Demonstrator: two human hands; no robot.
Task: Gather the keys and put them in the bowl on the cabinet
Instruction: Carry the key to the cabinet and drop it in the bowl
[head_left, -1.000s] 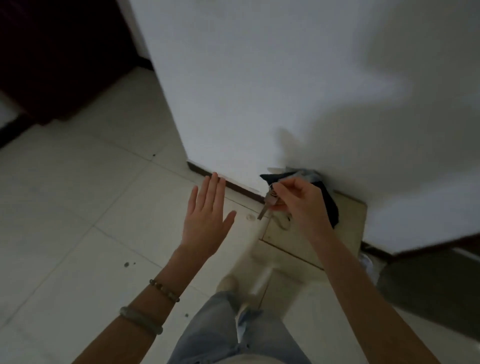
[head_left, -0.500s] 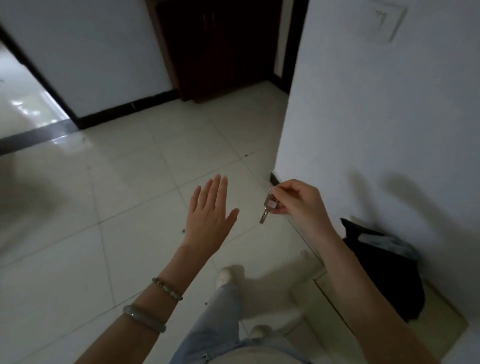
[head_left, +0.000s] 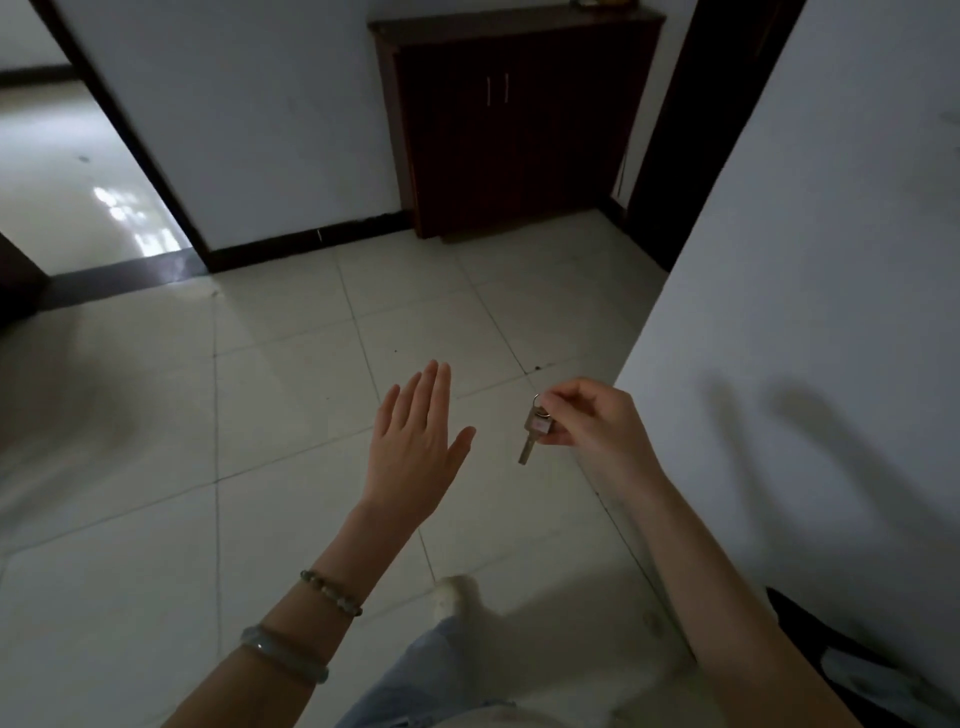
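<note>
Nearest, the right hand (head_left: 597, 421) pinches a small silver key on a ring (head_left: 535, 428), letting it dangle clear for carrying. Left of it, the empty left hand (head_left: 415, 441) spreads flat. Far ahead stands the dark wooden cabinet (head_left: 519, 130); its bowl isn't discernible.

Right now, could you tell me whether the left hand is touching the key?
Apart. The head view shows bare floor between the open left hand and the key, which hangs from the right hand.
</note>
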